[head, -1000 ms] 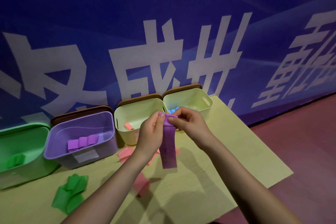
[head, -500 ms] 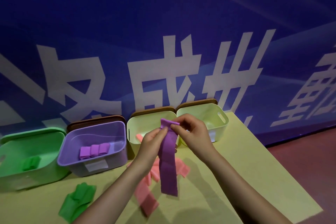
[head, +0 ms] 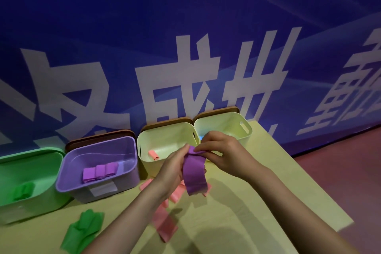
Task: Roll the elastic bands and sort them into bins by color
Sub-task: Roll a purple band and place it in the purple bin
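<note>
We lose the green bin [head: 31,173] at the left edge, and the green bands [head: 82,231] at the bottom. The blue item [head: 201,136] in the far bin (barely a sliver) hides behind the right hand [head: 222,154]. Pink bands [head: 165,227] look blurred.

"成世" on blue wall banner [head: 185,27]
</note>
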Action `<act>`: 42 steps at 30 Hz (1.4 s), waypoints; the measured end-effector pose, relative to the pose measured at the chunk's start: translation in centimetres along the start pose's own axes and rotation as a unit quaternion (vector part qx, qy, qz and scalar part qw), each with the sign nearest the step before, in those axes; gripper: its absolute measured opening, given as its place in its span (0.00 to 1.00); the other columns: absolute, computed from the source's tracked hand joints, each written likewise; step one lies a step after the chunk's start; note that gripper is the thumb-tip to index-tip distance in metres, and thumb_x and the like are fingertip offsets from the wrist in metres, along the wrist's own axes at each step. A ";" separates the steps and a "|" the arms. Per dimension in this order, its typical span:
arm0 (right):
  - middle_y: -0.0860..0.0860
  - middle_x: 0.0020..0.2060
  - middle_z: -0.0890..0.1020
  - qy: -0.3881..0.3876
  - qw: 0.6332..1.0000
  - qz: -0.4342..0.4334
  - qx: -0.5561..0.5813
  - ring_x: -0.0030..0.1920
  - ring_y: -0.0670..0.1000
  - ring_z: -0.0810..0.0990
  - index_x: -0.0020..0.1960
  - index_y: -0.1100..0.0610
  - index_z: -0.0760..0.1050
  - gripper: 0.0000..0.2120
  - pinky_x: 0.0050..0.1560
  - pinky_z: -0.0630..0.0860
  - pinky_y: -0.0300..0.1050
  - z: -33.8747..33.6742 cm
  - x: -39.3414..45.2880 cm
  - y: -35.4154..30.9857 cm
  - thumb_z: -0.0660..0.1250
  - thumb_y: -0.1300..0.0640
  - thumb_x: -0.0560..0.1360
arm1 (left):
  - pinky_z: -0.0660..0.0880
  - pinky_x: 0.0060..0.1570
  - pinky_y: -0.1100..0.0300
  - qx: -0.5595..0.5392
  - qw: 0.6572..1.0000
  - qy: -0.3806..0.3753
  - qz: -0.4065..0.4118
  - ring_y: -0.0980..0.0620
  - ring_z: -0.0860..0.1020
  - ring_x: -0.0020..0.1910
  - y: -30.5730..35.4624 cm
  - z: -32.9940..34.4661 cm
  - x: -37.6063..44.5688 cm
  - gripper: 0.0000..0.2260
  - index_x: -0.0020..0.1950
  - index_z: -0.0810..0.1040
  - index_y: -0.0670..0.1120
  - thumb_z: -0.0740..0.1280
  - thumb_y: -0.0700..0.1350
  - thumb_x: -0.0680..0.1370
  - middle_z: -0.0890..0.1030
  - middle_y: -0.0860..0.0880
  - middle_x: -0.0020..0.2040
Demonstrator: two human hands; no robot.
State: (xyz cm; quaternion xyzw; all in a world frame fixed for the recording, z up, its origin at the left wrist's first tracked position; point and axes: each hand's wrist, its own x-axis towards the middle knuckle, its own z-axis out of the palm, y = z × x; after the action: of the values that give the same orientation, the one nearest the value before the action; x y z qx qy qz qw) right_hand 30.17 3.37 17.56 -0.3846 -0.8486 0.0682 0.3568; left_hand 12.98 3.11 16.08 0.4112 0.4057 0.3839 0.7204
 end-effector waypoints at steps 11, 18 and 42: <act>0.50 0.34 0.79 0.045 0.877 0.348 0.328 0.32 0.43 0.77 0.56 0.62 0.79 0.09 0.40 0.74 0.34 1.8 -1.1 -3.6 0.66 0.63 0.77 | 0.71 0.43 0.65 0.195 0.966 0.109 0.127 0.55 0.75 0.42 -1.4 -0.2 -1.9 0.13 0.47 0.77 0.45 0.54 0.43 0.83 0.79 0.48 0.43; 0.51 0.34 0.79 0.087 0.869 0.385 0.299 0.32 0.40 0.74 0.44 0.59 0.79 0.03 0.37 0.72 0.33 1.9 -3.4 -4.8 0.68 0.65 0.75 | 0.69 0.40 0.64 0.248 0.958 0.027 0.141 0.56 0.73 0.38 -2.7 0.1 -2.2 0.15 0.50 0.77 0.38 0.58 0.47 0.82 0.78 0.43 0.42; 0.50 0.33 0.79 0.149 0.817 0.417 0.371 0.31 0.40 0.76 0.46 0.65 0.79 0.02 0.36 0.72 0.32 4.6 -3.1 -7.9 0.68 0.65 0.75 | 0.71 0.44 0.59 0.239 0.950 0.020 0.198 0.55 0.76 0.42 -3.3 -2.5 -3.5 0.15 0.47 0.80 0.43 0.59 0.52 0.78 0.80 0.48 0.41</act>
State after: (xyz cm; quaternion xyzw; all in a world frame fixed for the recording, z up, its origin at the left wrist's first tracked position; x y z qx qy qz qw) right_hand 23.78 -3.61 15.57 -0.5454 -0.4542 0.4616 0.5321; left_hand 10.16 -0.47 13.17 0.6355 0.4106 0.4184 0.5025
